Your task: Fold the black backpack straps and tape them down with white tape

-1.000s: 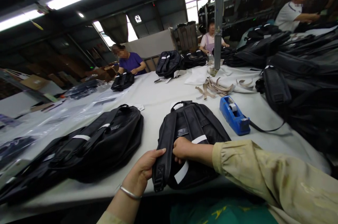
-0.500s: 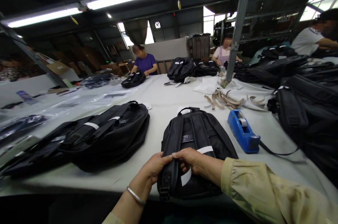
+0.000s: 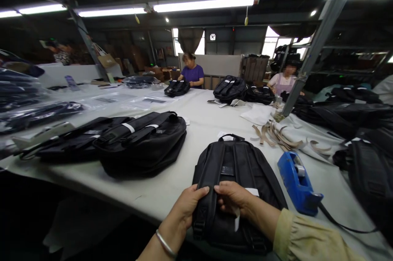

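A black backpack lies on the table in front of me, its shoulder straps facing up and its top handle pointing away. My left hand is closed around the left shoulder strap, thumb on top. Just across that strap, my right hand is closed, its fingers bent in a pinch. From it hangs a short white strip; part of the strip is hidden by the fingers. Another white band sits on the right shoulder strap, partly behind my right hand.
A blue tape dispenser stands to the right, with a black strap beside it. More black backpacks lie at left and a pile at far right. Curved brown strips lie beyond the dispenser. Two co-workers handle bags across the table.
The view has swung right, so the scene sits differently in the frame. My right thumb has moved slightly apart from my left thumb, and the white strip now hangs narrower below my right hand.
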Tool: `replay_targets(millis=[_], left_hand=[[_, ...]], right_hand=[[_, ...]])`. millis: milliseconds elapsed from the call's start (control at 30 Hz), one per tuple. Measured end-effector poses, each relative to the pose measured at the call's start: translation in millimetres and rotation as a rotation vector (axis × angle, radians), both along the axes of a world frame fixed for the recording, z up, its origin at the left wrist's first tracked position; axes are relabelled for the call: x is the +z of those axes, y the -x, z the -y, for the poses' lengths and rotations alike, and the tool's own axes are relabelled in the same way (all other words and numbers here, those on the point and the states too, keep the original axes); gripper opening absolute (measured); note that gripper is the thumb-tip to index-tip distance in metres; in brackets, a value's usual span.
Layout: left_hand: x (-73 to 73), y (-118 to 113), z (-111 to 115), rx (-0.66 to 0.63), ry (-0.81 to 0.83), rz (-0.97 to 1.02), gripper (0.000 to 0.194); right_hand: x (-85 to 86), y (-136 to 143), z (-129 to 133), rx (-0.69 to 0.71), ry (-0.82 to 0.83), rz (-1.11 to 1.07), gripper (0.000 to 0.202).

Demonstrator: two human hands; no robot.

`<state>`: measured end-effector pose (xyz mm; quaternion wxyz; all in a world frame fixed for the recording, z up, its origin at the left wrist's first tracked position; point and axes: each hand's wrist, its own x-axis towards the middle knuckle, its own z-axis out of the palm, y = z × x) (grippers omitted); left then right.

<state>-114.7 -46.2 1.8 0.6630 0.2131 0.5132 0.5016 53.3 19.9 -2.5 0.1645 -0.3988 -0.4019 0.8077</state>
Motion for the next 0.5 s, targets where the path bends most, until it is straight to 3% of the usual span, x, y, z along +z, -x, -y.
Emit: replay_targets(millis=[133,200,300,500], left_hand=[[-0.9,2.9,-3.2,0.009,0.018,-0.034,0.026],[-1.9,2.3,-2.8,0.009,0.027,-0.027,0.026],[-1.2,0.5,-0.8,-0.003,0.025,0.016,0.027],[-0.2,1.1,-0.1,-0.011,0.03,0.102,0.025]], right_hand=[[19.2,-28.8,-5.5,0.201,-0.141,0.227,0.006],[28.1,-33.7,-7.0,0.208,-0.201,0.365,0.003],[32.7,-26.3,-9.4,0.177,-0.276,0.48,0.011],[20.6,4.2,-16.5,0.186,-0.33,0.516,0.014]])
